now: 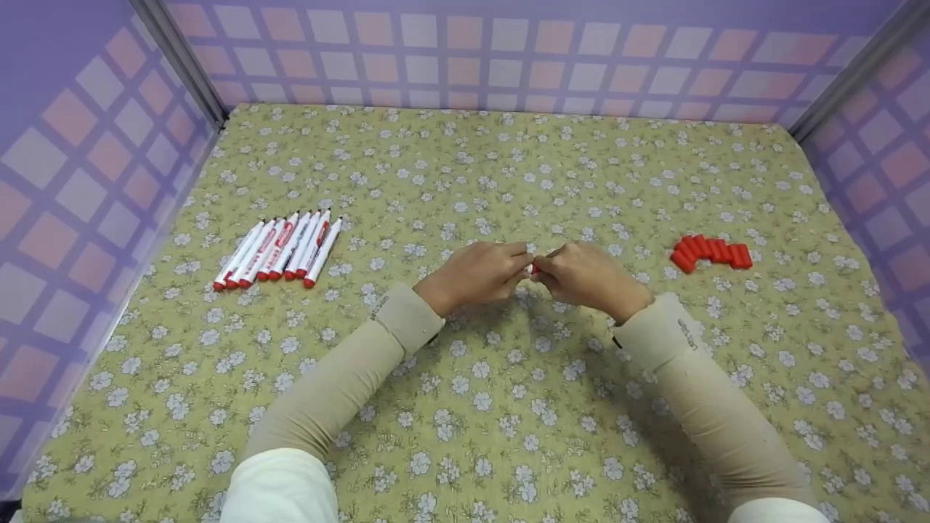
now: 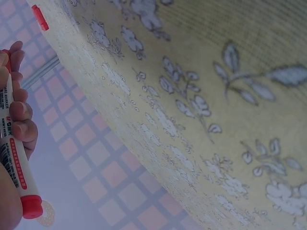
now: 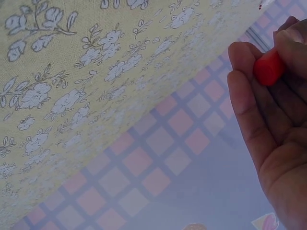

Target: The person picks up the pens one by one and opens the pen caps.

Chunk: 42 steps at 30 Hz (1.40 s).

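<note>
My left hand [image 1: 483, 272] grips a white whiteboard marker [image 2: 17, 158] with red print and a red end plug, its fingers curled round the barrel. Across from it, my right hand [image 1: 585, 276] pinches a red marker cap [image 3: 269, 68] between thumb and fingers. The two hands meet above the middle of the table, fingertips close together, and the cap shows as a small red spot between them in the head view. Most of the marker is hidden behind the left fingers there.
Several uncapped markers [image 1: 280, 247] lie in a slanted row on the left, red ends toward me. On the right, several loose red caps [image 1: 716, 250] sit in a curved row. A flowered cloth [image 1: 465, 421] covers the table, with checkered panels [image 1: 465, 58] behind and at both sides.
</note>
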Each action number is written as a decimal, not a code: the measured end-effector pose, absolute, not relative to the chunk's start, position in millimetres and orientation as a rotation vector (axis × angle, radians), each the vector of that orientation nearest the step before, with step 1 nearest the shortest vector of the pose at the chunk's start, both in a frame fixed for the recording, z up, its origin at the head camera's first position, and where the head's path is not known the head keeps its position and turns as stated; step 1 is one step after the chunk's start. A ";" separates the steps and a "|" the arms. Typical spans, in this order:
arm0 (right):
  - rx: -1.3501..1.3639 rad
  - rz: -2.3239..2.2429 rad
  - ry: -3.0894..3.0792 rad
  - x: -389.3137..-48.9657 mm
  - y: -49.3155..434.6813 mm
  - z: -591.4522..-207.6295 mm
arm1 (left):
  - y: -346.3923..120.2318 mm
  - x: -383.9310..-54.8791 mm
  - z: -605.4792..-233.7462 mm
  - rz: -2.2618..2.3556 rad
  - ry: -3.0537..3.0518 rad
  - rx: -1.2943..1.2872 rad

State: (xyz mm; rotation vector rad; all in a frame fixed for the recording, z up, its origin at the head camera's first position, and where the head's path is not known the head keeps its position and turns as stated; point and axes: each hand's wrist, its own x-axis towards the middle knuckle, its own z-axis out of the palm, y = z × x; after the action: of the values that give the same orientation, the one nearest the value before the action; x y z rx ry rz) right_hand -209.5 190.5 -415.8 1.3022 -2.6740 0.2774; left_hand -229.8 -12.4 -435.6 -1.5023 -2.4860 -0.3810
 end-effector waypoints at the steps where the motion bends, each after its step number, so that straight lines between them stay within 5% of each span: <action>1: 1.303 0.273 -2.668 -209.3 190.8 -416.0 | -12.1 -230.0 -435.6 -0.384 -2.490 -1.504; 13: 1.237 0.020 -2.563 -203.9 189.2 -415.5 | -14.5 -233.9 -439.0 -0.580 -2.566 -1.515; 42: 1.132 0.213 -2.634 -209.4 203.8 -418.1 | -42.0 -238.9 -434.5 -0.737 -2.721 -1.402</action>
State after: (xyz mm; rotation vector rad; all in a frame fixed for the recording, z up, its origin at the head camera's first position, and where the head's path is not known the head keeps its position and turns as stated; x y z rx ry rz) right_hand -209.4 203.8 -418.1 1.1320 -2.6340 0.2133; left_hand -238.9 -42.0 -434.5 -1.4021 -2.7213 -0.7370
